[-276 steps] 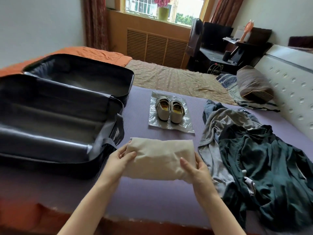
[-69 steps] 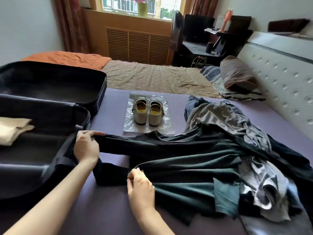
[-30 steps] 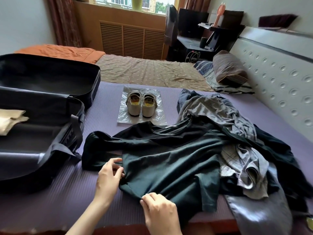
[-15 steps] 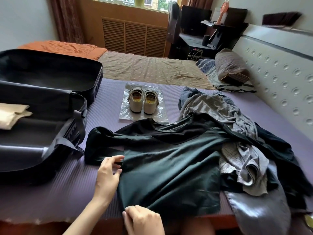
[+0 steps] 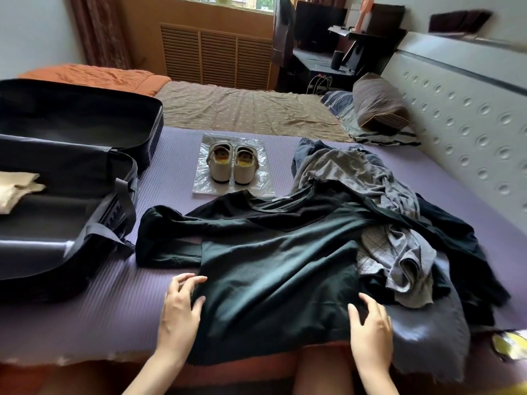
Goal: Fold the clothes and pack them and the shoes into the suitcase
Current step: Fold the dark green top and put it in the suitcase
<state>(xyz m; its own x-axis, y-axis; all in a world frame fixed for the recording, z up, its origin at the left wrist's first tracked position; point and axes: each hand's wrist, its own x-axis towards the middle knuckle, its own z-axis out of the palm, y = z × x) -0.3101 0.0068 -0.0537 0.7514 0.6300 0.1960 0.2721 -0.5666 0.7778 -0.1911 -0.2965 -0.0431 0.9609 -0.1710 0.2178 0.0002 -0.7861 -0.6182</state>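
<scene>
1. Fingers are lying spread, gripping nothing: left hand touching the dark green shirt at its left edge, right hand at its right.
2. The shirt is lying rumpled beside the open suitcase; smoothing outward before folding looks wisest.

Readable text: none anywhere in view.
Shoes: a yellow-orange print on both insoles, too blurred to make out any letters.
Yellow wrapper: lies at the lower right edge, only partly in view, and its markings cannot be read.
</scene>
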